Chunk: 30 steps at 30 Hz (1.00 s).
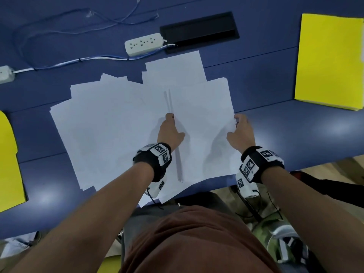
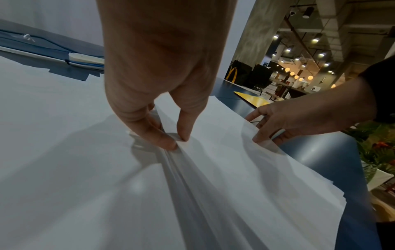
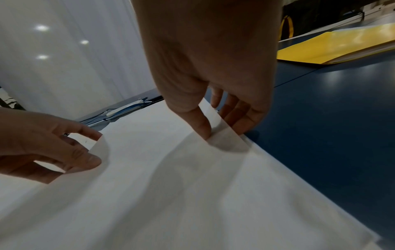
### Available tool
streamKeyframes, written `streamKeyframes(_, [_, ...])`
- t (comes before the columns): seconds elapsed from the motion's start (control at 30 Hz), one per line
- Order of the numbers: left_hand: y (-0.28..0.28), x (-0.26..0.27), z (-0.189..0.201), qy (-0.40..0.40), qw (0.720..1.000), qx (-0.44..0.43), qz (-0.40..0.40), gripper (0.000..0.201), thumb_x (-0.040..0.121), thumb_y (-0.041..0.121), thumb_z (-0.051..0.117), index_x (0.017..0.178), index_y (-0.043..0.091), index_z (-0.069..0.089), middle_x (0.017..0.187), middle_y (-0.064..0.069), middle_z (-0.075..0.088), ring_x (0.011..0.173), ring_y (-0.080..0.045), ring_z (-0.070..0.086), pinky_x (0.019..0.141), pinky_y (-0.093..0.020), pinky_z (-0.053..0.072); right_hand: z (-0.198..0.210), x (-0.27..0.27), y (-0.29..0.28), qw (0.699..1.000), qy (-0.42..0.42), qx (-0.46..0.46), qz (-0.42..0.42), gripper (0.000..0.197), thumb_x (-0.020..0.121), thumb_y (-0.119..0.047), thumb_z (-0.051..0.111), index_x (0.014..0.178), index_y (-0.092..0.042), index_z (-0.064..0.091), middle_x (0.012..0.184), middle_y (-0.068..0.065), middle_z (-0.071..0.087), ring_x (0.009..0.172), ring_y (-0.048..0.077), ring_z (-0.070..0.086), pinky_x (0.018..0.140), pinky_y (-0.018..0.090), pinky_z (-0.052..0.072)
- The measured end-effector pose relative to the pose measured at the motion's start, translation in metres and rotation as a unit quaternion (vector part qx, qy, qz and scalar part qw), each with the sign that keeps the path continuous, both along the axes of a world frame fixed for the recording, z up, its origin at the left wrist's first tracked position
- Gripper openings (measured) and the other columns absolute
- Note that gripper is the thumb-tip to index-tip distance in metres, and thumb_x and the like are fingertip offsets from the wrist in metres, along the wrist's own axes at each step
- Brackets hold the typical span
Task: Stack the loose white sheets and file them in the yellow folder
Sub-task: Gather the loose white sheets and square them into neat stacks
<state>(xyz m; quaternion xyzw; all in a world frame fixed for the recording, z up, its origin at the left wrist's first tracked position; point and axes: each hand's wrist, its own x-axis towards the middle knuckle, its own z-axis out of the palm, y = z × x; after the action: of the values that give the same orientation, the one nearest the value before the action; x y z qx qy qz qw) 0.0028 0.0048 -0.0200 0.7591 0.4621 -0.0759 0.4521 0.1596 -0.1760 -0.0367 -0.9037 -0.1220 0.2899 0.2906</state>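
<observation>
Loose white sheets lie fanned over the blue table. On their right part rests a thicker stack of sheets. My left hand pinches the stack's left edge between thumb and fingers. My right hand pinches the stack's right edge, thumb on top, fingers beneath. The edge curls up a little at both hands. A yellow folder lies shut at the table's far right, apart from both hands.
A second yellow folder lies at the left edge. Behind the sheets sit a white power strip with blue and white cables and a black cable hatch. The table's near edge runs under my wrists.
</observation>
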Motion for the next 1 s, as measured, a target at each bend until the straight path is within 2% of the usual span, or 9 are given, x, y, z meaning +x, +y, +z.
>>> streamKeyframes(0.17, [-0.004,-0.002,-0.002,0.028,0.999,0.027,-0.017,0.076,0.081,0.015,0.076,0.141,0.009,0.029,0.13,-0.015,0.038,0.101,-0.033,0.058,0.084,-0.035,0.051,0.001,-0.005,0.004,0.997,-0.063,-0.032,0.002,0.06,0.073,0.003,0.052,0.129,-0.017,0.041,0.126,0.011,0.042,0.111,0.032,0.041,0.087,0.031,0.034])
streamKeyframes(0.27, [-0.002,-0.008,-0.002,0.024,0.999,0.032,0.002,0.076,0.083,0.024,0.075,0.142,0.008,0.03,0.135,-0.015,0.035,0.112,-0.031,0.054,0.087,-0.032,0.047,0.004,-0.008,0.01,0.995,-0.102,-0.017,0.015,0.064,0.074,-0.001,0.055,0.133,-0.02,0.042,0.125,0.011,0.041,0.11,0.03,0.041,0.089,0.029,0.032])
streamKeyframes(0.33, [0.005,-0.016,-0.002,0.02,0.999,0.036,0.032,0.071,0.087,0.03,0.072,0.143,0.01,0.033,0.137,-0.014,0.036,0.114,-0.029,0.053,0.084,-0.028,0.043,0.006,-0.012,0.018,0.994,-0.105,0.008,0.038,0.061,0.074,-0.005,0.057,0.131,-0.022,0.043,0.124,0.009,0.041,0.11,0.028,0.042,0.089,0.03,0.033])
streamKeyframes(0.5, [0.036,-0.054,0.003,0.036,0.996,0.057,0.065,0.057,0.092,0.026,0.063,0.141,0.01,0.038,0.137,-0.013,0.039,0.087,-0.021,0.054,0.076,-0.028,0.043,0.01,-0.033,0.051,0.99,-0.089,0.051,0.1,0.051,0.077,-0.008,0.061,0.126,-0.02,0.051,0.12,0.007,0.044,0.111,0.029,0.047,0.088,0.031,0.039])
streamKeyframes(0.7, [0.077,-0.12,0.01,0.053,0.99,0.078,0.107,0.051,0.092,0.024,0.062,0.137,0.01,0.043,0.132,-0.013,0.045,0.084,-0.017,0.051,0.074,-0.027,0.042,0.01,-0.075,0.096,0.981,-0.04,0.069,0.174,0.044,0.079,-0.009,0.063,0.121,-0.019,0.055,0.107,0.0,0.043,0.106,0.024,0.052,0.092,0.034,0.046])
streamKeyframes(0.83, [0.105,-0.168,0.014,0.068,0.983,0.094,0.14,0.048,0.091,0.023,0.063,0.134,0.009,0.047,0.13,-0.014,0.046,0.08,-0.019,0.053,0.075,-0.027,0.042,0.01,-0.111,0.126,0.974,-0.02,0.08,0.209,0.042,0.077,-0.007,0.065,0.118,-0.018,0.057,0.104,-0.001,0.045,0.094,0.017,0.052,0.093,0.035,0.047])
streamKeyframes(0.9, [0.117,-0.194,0.012,0.077,0.98,0.097,0.154,0.046,0.09,0.021,0.064,0.132,0.008,0.049,0.13,-0.015,0.046,0.084,-0.021,0.056,0.076,-0.027,0.044,0.009,-0.131,0.14,0.972,0.003,0.082,0.221,0.041,0.078,-0.008,0.065,0.116,-0.019,0.057,0.103,0.0,0.046,0.089,0.016,0.051,0.091,0.033,0.048])
streamKeyframes(1.0, [0.133,-0.232,0.007,0.103,0.974,0.091,0.181,0.049,0.089,0.022,0.064,0.133,0.009,0.048,0.133,-0.016,0.041,0.106,-0.031,0.058,0.088,-0.033,0.049,0.006,-0.162,0.162,0.964,0.023,0.078,0.252,0.039,0.079,-0.011,0.066,0.116,-0.021,0.057,0.102,0.0,0.051,0.084,0.016,0.051,0.084,0.03,0.046])
